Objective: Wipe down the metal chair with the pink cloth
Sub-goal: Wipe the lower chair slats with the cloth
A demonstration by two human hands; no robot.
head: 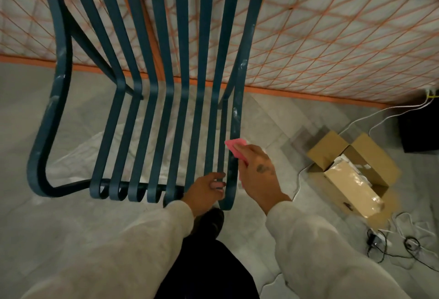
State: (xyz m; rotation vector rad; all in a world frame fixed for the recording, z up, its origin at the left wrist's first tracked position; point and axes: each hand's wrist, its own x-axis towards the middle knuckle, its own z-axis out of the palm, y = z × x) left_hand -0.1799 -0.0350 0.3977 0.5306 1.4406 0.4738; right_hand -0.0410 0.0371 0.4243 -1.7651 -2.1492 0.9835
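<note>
A dark blue metal chair made of long curved slats fills the upper left and middle of the head view, seen from above. White smears mark its right outer rail. My right hand presses a folded pink cloth against that right rail near the seat's front. My left hand grips the front ends of the slats just left of the rail. Both arms wear pale sleeves.
An orange-framed white panel with orange netting stands behind the chair. An open cardboard box sits on the grey tiled floor at right, with white and black cables around it. A dark box stands at far right.
</note>
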